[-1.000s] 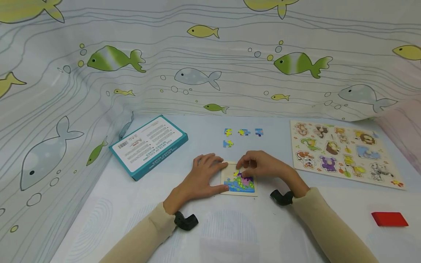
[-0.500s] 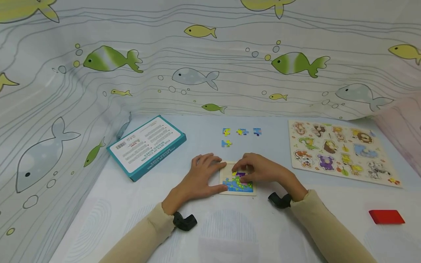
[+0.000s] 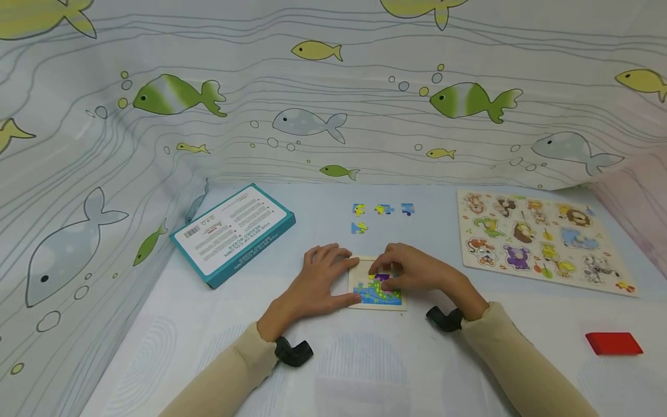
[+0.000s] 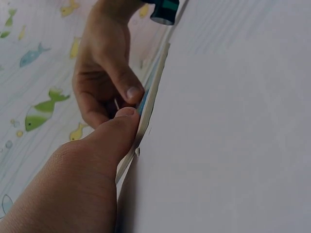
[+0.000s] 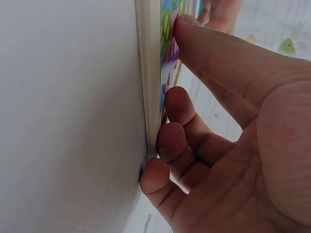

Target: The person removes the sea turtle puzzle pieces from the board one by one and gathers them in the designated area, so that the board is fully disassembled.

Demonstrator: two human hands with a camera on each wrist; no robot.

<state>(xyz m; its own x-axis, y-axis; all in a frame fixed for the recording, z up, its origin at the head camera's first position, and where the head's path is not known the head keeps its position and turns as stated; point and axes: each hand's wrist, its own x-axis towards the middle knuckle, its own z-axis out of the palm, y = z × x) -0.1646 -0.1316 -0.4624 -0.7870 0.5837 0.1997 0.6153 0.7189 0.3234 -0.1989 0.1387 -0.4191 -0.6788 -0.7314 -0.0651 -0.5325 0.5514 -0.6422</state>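
A small wooden jigsaw tray [image 3: 361, 275] lies in front of me, its lower part filled with blue, green and pink pieces [image 3: 377, 297]. My left hand [image 3: 320, 284] spans the tray's left side with fingers spread, the thumb at the lower corner and the index finger near the upper one. Over the tray's right half, my right hand [image 3: 417, 269] pinches a purple-and-yellow puzzle piece [image 3: 383, 278] between thumb and curled fingers, mostly covering it. In the right wrist view the thumb [image 5: 194, 36] rests on the picture surface, while other fingertips [image 5: 171, 141] sit along the tray's edge.
Several loose puzzle pieces [image 3: 384, 209] lie behind the tray. A teal-and-white box [image 3: 234, 234] stands to the left. At the right is a wooden animal puzzle board [image 3: 542, 237], with a red block [image 3: 614, 343] nearer the front. A fish-print curtain [image 3: 365, 87] rises behind.
My right hand has shifted slightly left across the tray, its fingertips now closer to the purple piece. The left hand stays at the tray's edge; the loose pieces keep their places.
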